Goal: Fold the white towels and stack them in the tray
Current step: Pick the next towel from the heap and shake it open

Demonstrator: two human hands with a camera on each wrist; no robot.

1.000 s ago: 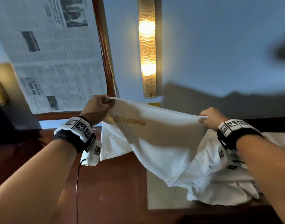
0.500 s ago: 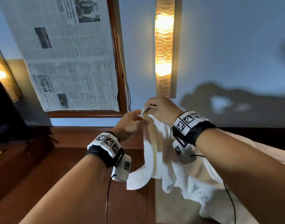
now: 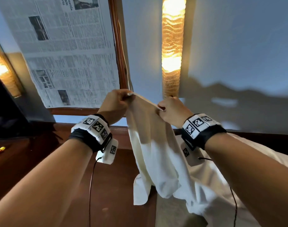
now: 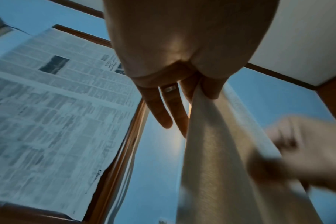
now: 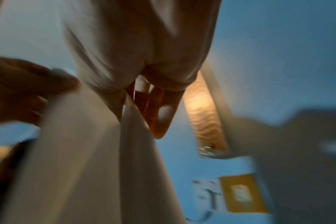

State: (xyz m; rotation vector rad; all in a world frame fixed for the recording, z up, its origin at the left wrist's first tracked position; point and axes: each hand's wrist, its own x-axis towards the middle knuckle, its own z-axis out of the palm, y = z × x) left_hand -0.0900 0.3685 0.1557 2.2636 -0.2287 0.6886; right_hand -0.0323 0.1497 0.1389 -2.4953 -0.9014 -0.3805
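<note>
Fingers (image 4: 211, 89) of the left hand (image 3: 113, 105) and right hand (image 3: 171, 110) pinch the white towel (image 3: 156, 154) along its top hem; limp, light cloth, best held at corners.

Both arms were raised out front, forearms angled inward. The left hand (image 3: 114, 104) was up high, its grip a thumb-and-finger pinch with two fingers (image 4: 161, 109) left straight. The right hand (image 3: 171, 110) sat just beside and slightly lower, pinching likewise, wrists banded.
</note>
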